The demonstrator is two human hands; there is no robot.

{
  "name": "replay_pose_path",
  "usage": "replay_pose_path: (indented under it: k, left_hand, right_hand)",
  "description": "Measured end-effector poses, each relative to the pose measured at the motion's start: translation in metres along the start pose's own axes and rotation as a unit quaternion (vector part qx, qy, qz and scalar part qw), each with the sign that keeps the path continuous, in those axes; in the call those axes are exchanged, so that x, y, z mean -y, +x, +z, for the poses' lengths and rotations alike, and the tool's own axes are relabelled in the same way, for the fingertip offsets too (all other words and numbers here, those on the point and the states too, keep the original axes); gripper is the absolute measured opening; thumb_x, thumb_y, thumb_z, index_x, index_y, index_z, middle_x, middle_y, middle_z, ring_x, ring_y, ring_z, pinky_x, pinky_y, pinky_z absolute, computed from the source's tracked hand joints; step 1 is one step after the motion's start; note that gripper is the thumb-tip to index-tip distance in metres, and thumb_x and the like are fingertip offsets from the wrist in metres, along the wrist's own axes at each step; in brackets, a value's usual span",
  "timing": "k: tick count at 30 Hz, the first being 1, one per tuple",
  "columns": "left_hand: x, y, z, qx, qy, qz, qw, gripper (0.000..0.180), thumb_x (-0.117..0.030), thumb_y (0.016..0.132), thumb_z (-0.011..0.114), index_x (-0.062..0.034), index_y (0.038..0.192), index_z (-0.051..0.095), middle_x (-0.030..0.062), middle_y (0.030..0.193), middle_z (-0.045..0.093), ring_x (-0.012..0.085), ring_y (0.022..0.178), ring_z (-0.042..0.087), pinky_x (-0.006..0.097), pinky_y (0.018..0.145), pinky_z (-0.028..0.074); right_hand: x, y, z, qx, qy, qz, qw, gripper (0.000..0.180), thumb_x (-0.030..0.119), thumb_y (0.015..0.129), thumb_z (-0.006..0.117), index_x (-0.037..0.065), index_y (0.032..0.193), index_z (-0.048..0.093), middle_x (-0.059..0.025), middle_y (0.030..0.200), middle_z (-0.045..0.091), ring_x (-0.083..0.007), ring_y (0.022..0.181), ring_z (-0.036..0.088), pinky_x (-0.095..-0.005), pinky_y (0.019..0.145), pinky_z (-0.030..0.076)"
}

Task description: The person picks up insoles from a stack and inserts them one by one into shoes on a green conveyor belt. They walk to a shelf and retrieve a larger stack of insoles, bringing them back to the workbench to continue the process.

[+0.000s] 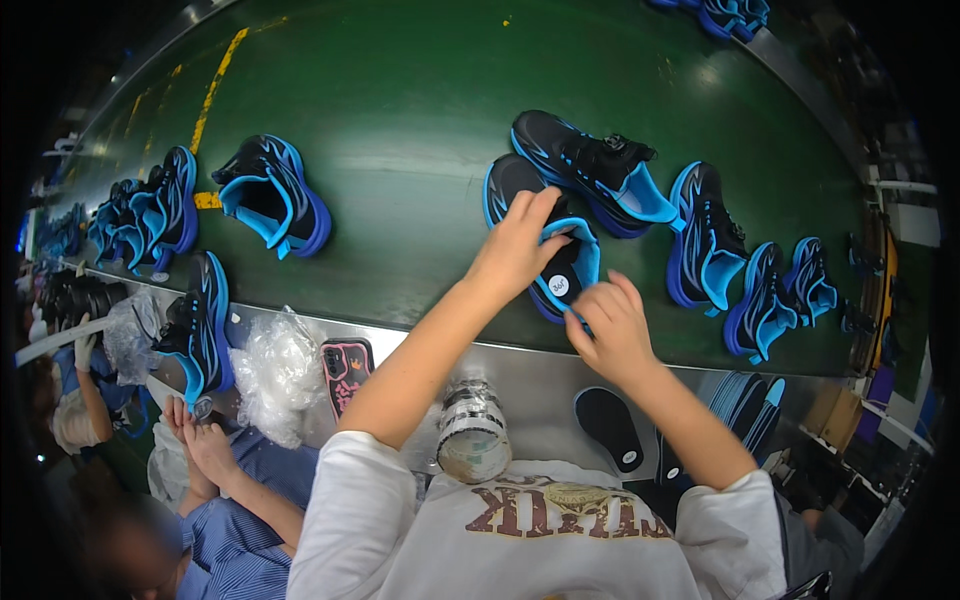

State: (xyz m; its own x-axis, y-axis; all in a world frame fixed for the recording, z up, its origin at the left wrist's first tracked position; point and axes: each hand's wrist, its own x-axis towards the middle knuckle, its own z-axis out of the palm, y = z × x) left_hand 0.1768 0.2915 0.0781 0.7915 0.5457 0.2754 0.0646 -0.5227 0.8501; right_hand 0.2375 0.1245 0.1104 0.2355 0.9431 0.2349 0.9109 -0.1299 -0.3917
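Note:
A black and blue sneaker (508, 182) lies on the green conveyor belt in front of me, its heel toward me. My left hand (518, 240) is closed on its upper near the tongue, with the thumb at the collar. Inside the shoe a dark insole with a white round sticker (559, 286) shows. My right hand (612, 325) is beside the heel, fingers loosely bent, thumb apart from them and close to the heel edge. I see nothing held in it. A second sneaker (592, 165) lies just beyond, close against the first.
More sneakers stand on the belt (400, 150) to the right (705, 235) and left (270, 190). On the metal ledge are clear plastic bags (280, 370), a phone (345, 372), a tape-wrapped container (473, 435) and loose insoles (607, 425). At left a co-worker's hands (207, 445) hold another sneaker (203, 325).

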Motion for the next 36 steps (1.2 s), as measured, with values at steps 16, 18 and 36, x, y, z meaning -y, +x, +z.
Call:
replay_pose_path:
  k: [16,18,36]
  left_hand:
    - [-0.028,0.040,-0.054,-0.137,0.126,0.059,0.981,0.028,-0.018,0.075,0.057,-0.0052,0.101,0.056,0.0132,0.096,0.058,0.0274,0.092,0.054,0.037,0.077,0.040]
    - [-0.048,0.064,-0.037,-0.148,0.094,0.090,0.980,0.034,-0.022,0.072,0.060,-0.0051,0.102,0.055,0.0152,0.100,0.054,0.0309,0.096,0.052,0.040,0.082,0.040]
    - [-0.059,0.050,0.073,0.096,0.043,-0.060,0.993,0.037,-0.031,0.085,0.052,0.0062,0.078,0.053,0.0193,0.078,0.055,0.0286,0.069,0.053,0.037,0.063,0.041]
  right_hand:
    - [0.046,-0.208,-0.008,0.056,-0.054,0.361,0.929,0.057,0.025,0.066,0.070,0.004,0.114,0.046,-0.0157,0.113,0.043,-0.0345,0.107,0.040,-0.0455,0.090,0.030]
    - [0.057,-0.238,-0.017,0.079,-0.040,0.386,0.918,0.056,0.025,0.065,0.070,0.003,0.110,0.046,-0.0166,0.111,0.043,-0.0353,0.106,0.039,-0.0451,0.090,0.030]
    - [-0.013,-0.091,-0.185,0.032,0.311,0.396,0.864,0.014,0.010,0.075,0.057,-0.003,0.068,0.058,-0.0087,0.071,0.059,-0.0142,0.065,0.055,-0.0265,0.059,0.044]
